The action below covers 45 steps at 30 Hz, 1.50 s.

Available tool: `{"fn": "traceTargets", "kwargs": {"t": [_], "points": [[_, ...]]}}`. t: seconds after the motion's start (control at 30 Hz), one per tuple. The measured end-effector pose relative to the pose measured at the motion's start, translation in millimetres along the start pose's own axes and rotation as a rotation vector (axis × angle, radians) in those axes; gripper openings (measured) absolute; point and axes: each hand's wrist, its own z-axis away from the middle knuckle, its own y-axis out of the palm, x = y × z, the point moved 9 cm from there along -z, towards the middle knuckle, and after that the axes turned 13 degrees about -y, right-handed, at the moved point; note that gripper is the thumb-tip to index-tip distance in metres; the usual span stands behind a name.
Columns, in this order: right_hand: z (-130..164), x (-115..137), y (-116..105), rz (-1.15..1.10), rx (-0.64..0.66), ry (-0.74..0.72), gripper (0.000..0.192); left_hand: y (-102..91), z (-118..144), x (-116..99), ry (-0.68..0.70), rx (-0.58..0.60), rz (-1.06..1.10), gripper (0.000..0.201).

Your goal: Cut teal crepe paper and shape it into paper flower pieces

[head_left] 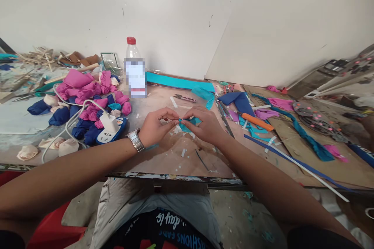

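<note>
My left hand [157, 126], with a metal watch on its wrist, and my right hand [204, 126] meet over the middle of the worktable [163, 159]. Both pinch a small piece of teal fabric [185, 125] between their fingertips, just above the tabletop. Most of the piece is hidden by my fingers. Small white scraps lie on the table under my hands.
A pile of pink and blue fabric rolls [87, 101] lies at left beside a power strip with a white charger [112, 128]. A water bottle [134, 72] stands behind. Teal strips [181, 83], a small cutter [184, 98], an orange-handled knife [257, 121] and cardboard [321, 155] lie at right.
</note>
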Motion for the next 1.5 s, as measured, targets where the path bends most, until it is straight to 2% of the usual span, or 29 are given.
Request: {"fn": "traceTargets", "kwargs": {"t": [0.33, 0.77, 0.97, 1.23, 1.5], "points": [[1.1, 1.3, -0.9, 0.004, -0.022, 0.026, 0.017, 0.3, -0.8, 3.3, -0.046, 0.007, 0.018, 0.026], [-0.5, 9.5, -0.8, -0.024, -0.042, -0.029, 0.012, 7.3, -2.1, 8.1, -0.049, 0.065, 0.153, 0.029], [-0.4, 8.1, 0.0, -0.039, -0.035, -0.008, 0.013, 9.2, -2.5, 11.2, -0.064, 0.089, 0.202, 0.032], [-0.5, 9.2, 3.3, -0.059, -0.041, -0.066, 0.014, 13.0, -3.1, 17.6, -0.142, 0.135, 0.242, 0.034], [-2.1, 8.3, 0.7, -0.106, -0.048, -0.021, 0.013, 22.7, -0.8, 10.8, -0.093, 0.215, 0.229, 0.035]]}}
